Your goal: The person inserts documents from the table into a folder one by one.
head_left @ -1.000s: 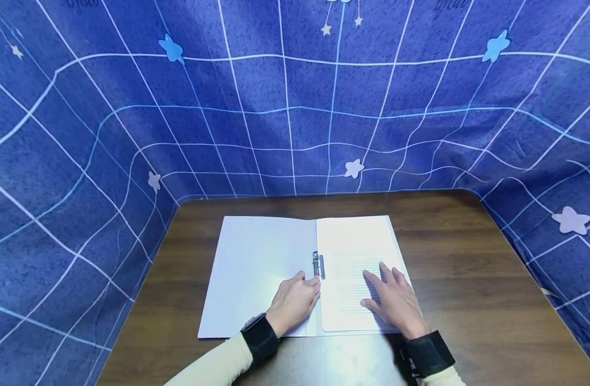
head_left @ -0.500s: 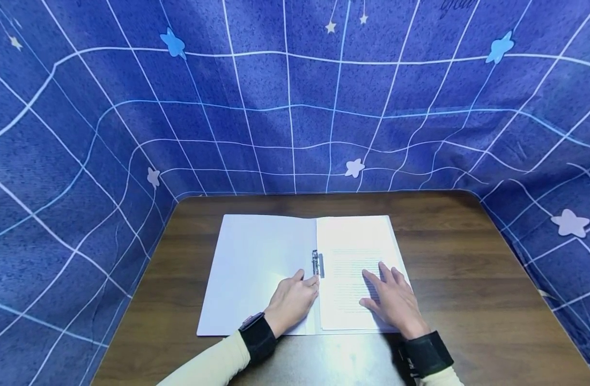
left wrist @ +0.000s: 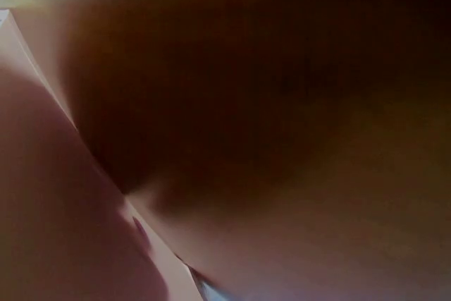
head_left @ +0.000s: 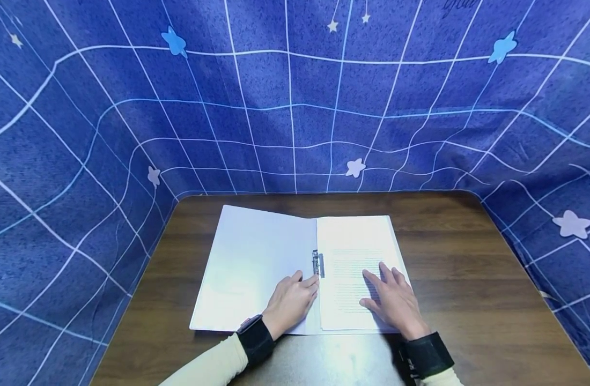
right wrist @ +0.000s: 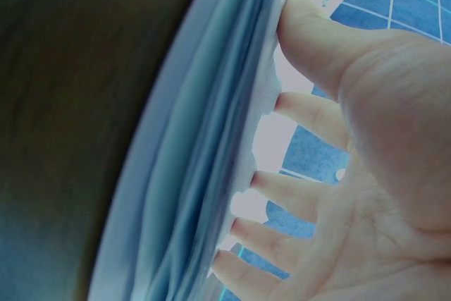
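Observation:
An open white folder point(head_left: 249, 262) lies on the table, with a stack of printed paper point(head_left: 350, 236) on its right side. At the spine sits a small metal clip point(head_left: 316, 260). My left hand point(head_left: 291, 300) rests over the folder beside the spine, fingertips right at the clip's lower end. The left cover is tilted up a little from the table. My right hand point(head_left: 396, 305) is spread on the lower right of the paper; in the right wrist view its fingertips point(right wrist: 264, 180) touch the top sheet. The left wrist view is dark and blurred.
The folder lies on a brown wooden table point(head_left: 469, 279). A blue cloth point(head_left: 256, 80) with white grid lines and stars hangs behind the table and along both sides. Each wrist wears a black band point(head_left: 427, 354).
The left cover of the folder has risen a little, its outer edge shifting left and up. Both hands stay in place; the head view has shifted slightly.

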Demonstrator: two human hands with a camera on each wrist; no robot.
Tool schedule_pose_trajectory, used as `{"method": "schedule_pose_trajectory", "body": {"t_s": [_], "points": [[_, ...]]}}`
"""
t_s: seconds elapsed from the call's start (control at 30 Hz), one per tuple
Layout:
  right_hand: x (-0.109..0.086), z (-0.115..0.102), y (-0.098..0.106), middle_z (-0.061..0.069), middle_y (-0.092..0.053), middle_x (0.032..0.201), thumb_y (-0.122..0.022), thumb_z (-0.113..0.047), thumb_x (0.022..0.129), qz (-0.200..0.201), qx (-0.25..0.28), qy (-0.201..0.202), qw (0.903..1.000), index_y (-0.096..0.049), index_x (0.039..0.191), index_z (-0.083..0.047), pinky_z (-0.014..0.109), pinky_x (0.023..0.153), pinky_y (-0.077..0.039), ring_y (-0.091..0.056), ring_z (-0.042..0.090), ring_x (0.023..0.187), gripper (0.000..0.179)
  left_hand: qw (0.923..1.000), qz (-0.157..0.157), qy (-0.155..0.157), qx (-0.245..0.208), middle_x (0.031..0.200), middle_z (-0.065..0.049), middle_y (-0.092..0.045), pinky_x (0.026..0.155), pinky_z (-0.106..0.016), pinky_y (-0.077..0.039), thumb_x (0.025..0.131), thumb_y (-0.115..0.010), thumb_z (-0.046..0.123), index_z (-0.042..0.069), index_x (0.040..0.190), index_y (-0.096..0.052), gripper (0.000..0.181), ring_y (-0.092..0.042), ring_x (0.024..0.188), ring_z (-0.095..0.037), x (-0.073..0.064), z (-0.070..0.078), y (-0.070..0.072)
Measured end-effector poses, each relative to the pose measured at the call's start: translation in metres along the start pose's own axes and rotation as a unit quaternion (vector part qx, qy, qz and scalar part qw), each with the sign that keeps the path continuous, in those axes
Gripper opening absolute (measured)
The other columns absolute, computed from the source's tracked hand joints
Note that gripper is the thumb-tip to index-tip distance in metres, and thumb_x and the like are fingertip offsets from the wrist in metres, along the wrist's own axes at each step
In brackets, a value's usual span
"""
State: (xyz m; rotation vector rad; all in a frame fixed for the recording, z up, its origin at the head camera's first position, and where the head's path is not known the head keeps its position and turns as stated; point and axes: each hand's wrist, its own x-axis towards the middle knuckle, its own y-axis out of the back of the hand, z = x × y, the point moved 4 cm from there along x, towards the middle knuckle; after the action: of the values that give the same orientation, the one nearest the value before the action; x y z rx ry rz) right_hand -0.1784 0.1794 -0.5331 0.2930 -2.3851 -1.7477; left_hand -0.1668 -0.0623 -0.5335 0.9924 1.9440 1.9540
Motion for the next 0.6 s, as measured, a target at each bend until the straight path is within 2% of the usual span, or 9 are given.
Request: {"method": "schedule_pose_trajectory", "body": {"t_s": [0.33, 0.5, 0.6], "points": [[0.004, 0.003, 0.001, 0.033, -0.037, 0.156, -0.083, -0.041, 0.086, -0.005, -0.001, -0.014, 0.9999, -0.060, 0.145, -0.014, 0.075, 0.108, -0.029, -0.032, 0.061, 0.140, 0.069, 0.9993, -0.038, 0.003, -0.003, 0.132, 0.003, -0.070, 0.056, -0.026, -0.045, 0.097, -0.071, 0.032, 0.015, 0.126, -0.074, 0.034, -0.062, 0.086, -0.018, 0.006, 0.000, 0.009], [0.001, 0.003, -0.001, 0.033, -0.039, 0.155, -0.083, -0.042, 0.086, -0.002, -0.003, -0.008, 1.0000, -0.061, 0.144, -0.014, 0.075, 0.106, -0.030, -0.034, 0.061, 0.139, 0.068, 0.9971, -0.066, 0.016, -0.033, 0.133, 0.001, -0.069, 0.060, -0.028, -0.048, 0.097, -0.071, 0.032, 0.013, 0.129, -0.072, 0.038, -0.064, 0.089, -0.019, 0.005, 0.000, 0.013], [0.000, 0.002, -0.002, 0.033, -0.040, 0.155, -0.082, -0.042, 0.086, -0.007, -0.007, -0.006, 0.9999, -0.061, 0.144, -0.014, 0.075, 0.106, -0.031, -0.035, 0.061, 0.139, 0.068, 0.9949, -0.077, 0.034, -0.056, 0.134, -0.004, -0.069, 0.067, -0.034, -0.055, 0.095, -0.074, 0.033, 0.009, 0.131, -0.070, 0.044, -0.068, 0.094, -0.022, 0.001, -0.002, 0.019]]}}
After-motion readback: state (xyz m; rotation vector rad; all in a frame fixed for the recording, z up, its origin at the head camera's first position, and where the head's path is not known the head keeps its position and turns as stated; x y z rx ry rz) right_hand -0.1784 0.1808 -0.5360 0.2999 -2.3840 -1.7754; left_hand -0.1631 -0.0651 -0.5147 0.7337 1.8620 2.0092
